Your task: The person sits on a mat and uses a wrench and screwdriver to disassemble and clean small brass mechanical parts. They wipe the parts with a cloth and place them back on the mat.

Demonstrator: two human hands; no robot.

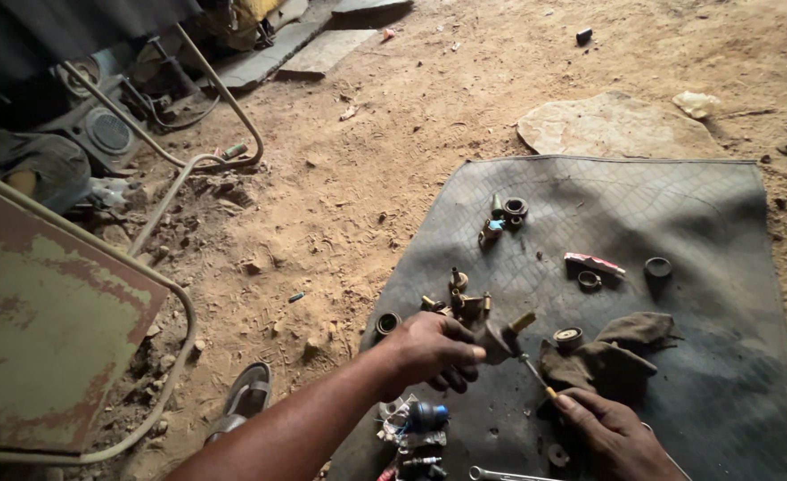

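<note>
Gripping a metal fitting, left hand outstretched.

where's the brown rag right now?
Head view, right of centre: the brown rag lies crumpled on the dark rubber mat, just above the right hand, beside a small round cap.

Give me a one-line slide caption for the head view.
Left hand grips a metal fitting while right hand probes it with a thin tool over a parts-strewn rubber mat.

A dark rubber mat lies on the dirt floor, strewn with small brass fittings, rings, a rag and a wrench.
</note>
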